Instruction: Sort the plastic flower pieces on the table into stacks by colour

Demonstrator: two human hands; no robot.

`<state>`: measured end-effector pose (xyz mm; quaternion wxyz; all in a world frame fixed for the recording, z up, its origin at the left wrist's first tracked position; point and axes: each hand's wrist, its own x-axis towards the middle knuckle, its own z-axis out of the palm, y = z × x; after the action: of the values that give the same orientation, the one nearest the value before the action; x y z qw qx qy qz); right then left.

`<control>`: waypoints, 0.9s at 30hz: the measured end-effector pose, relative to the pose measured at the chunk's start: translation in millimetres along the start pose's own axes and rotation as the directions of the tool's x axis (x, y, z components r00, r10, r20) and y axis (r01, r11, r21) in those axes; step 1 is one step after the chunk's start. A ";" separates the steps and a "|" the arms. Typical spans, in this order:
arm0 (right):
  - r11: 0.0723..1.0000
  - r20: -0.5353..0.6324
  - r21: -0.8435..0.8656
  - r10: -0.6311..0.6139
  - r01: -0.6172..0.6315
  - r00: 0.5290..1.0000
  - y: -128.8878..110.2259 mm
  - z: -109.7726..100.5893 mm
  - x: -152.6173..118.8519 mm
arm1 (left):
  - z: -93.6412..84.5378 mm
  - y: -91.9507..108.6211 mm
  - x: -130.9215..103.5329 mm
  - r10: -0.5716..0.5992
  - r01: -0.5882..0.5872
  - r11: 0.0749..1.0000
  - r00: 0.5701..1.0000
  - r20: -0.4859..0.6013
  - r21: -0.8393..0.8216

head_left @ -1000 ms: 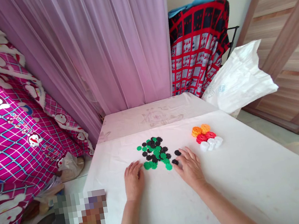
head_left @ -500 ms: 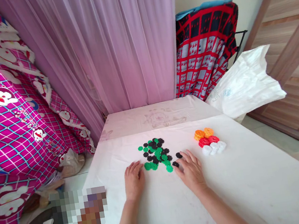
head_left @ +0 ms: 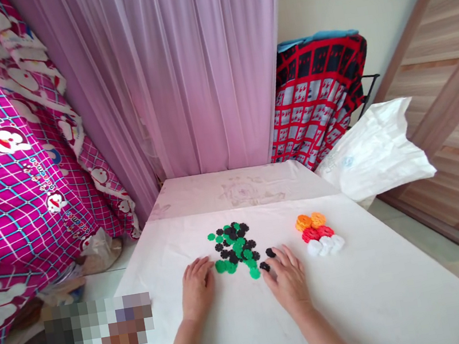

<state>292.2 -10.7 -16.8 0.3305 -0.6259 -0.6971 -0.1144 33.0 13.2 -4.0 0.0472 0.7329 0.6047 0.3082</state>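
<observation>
— Only the head view to go by. Where are the hands?

— Both palm down on the white-covered table (head_left: 363, 302), either side of a loose pile of black and green discs (head_left: 238, 245). The left hand (head_left: 198, 288) has its fingers lightly curved just beside some green discs (head_left: 226, 267); I see nothing in it.

— And the right hand (head_left: 288, 280)?

— Thumb and fingers spread wide, tips at two black discs (head_left: 265, 267) just right of the pile. Whether they press on them, I can't tell.

— Which step, then?

— I'd call it drawing black discs apart from the green. Orange, red and white pieces (head_left: 326, 246) sit grouped by colour farther right.

— What does the next move call for?

— Probably light fingertips: flat, overlapping discs could drag their neighbours along.
</observation>
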 end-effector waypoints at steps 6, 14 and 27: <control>1.000 0.012 0.001 0.019 -0.019 1.000 -1.1 -0.9 0.2 | 0.8 -0.6 -0.3 -0.003 0.003 1.000 1.000 -0.013 -0.001; 1.000 0.017 0.006 0.024 -0.024 1.000 -1.9 0.7 -0.2 | 0.5 -1.5 0.0 0.011 -0.011 1.000 1.000 -0.015 -0.010; 0.974 -0.213 0.086 0.222 -0.208 0.952 40.8 6.8 8.9 | 1.5 -5.1 1.1 0.012 -0.012 1.000 1.000 -0.008 0.000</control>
<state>328.8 8.1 -26.9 0.4359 -0.6707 -0.5869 -0.1249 29.6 16.0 -7.0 0.0430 0.7353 0.6005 0.3113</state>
